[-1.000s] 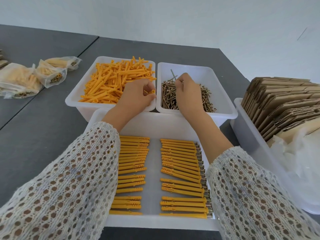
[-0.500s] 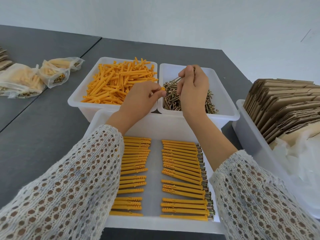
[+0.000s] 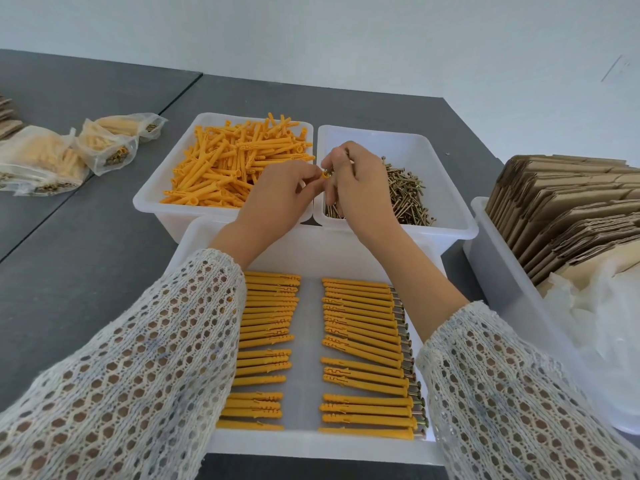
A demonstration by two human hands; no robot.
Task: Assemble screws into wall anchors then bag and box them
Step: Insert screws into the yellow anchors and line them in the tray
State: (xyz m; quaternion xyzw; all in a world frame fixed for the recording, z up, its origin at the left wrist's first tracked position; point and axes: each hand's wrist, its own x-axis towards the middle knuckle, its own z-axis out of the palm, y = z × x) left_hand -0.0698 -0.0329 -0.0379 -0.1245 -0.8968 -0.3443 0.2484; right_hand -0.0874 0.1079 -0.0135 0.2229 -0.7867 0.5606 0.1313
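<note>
orange anchor (image 3: pixel 323 176) mostly hidden, axis unclear, pinched between both hands, left (image 3: pixel 277 199), right (image 3: pixel 353 188), over the bins

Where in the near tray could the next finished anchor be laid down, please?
The near tray has a bare strip down its middle, between the left row of anchors and the right row, and a bare band at its far end under the wrists. Small gaps break each row. The near end looks crowded, and both sleeves cover the tray's sides.
</note>
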